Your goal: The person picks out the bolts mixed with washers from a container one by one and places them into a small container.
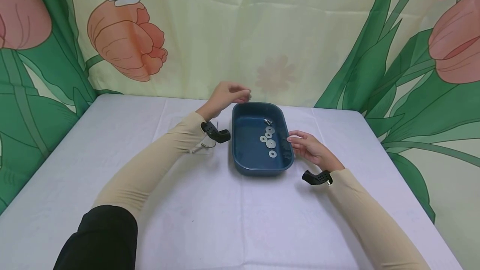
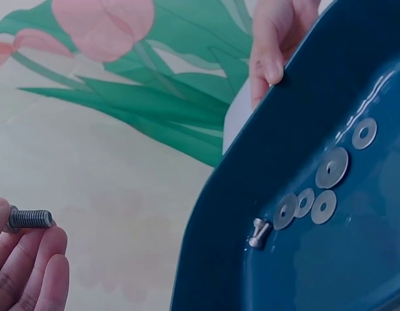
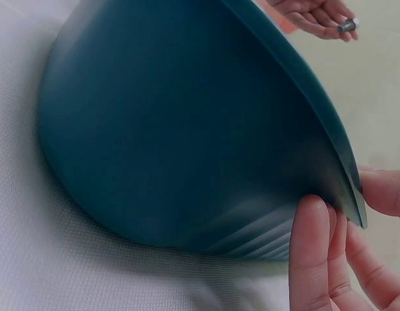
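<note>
We see the L hand (image 1: 227, 96) up by the far-left corner of the blue tray (image 1: 245, 147), w/ thumb & fingers pinching a metal bolt (image 2: 31, 219). In the L wrist view we get the bolt's threaded shank sticking out past the fingertips, lying abt level, head end nearer the thumb; the R wrist view also shows it in that hand, well clear of the tray wall.

The R hand (image 1: 309, 150) grips the tray's right-hand rim: thumb on one side of the edge, fingers on the other, as we see close up in the R wrist view.

The tray sits on the white tablecloth (image 1: 210, 224), long sides running near to far, approx. mid-table. Inside we count 5 flat washers (image 1: 271, 144), diff. sizes, in a loose cluster right of centre; some touch or overlap, & one lies apart toward the near end. Just beyond them, at the far end of the cluster, we find small screws (image 2: 258, 233) lying close together.

Under the L forearm, left of the tray, there's a clear piece w/ thin dark wire (image 1: 204, 146); it's maybe a small stand, but the sleeve hides part of it.

Both arms wear beige sleeves (image 1: 161, 157), w/ a black wrist cam (image 1: 217, 133) on each. Behind the table we've a tulip-print backdrop (image 1: 213, 32).
</note>
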Tool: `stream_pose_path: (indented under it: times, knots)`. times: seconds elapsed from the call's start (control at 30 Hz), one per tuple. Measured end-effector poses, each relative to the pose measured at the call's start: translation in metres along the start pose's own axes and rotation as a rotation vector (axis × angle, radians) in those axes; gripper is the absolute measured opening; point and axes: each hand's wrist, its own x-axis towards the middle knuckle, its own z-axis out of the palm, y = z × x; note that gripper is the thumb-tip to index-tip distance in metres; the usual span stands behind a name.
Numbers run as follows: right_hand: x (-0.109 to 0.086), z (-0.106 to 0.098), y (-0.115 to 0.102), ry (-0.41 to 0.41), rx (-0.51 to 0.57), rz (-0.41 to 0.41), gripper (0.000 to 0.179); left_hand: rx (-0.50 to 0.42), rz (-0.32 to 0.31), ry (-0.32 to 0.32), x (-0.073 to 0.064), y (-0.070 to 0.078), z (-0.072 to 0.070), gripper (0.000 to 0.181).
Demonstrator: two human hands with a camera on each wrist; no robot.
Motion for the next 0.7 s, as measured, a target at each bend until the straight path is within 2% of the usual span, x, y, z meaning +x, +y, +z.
stream_pose_path:
  times: [0.4,0.7]
  knots:
    - [0.0,0.001,-0.001,-0.002,0.002,-0.004,0.024,0.021,-0.043,0.02,-0.005,0.005,-0.011,0.03]
    - [0.001,0.001,0.0,-0.013,0.02,-0.012,0.021,0.015,-0.044,0.011,-0.012,0.011,-0.021,0.031]
